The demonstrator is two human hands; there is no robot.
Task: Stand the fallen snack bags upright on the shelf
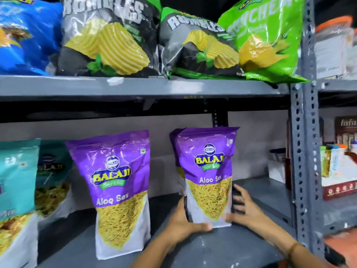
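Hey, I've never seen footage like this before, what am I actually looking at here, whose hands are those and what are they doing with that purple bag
There is no machine here. A person wears a wide-angle camera on the head, so the single picture looks forward and down at their own two bare hands, which is why straight lines bend a little.

The left hand and right hand grip the lower part of a purple Aloo Sev bag, one on each side, holding it upright on the grey lower shelf. Another purple bag seems to stand right behind it.

To the left, a second Aloo Sev bag stands alone, then teal bags. On the upper shelf sit blue, black and green chip bags, leaning. More goods fill the rack on the right, too blurred to name.
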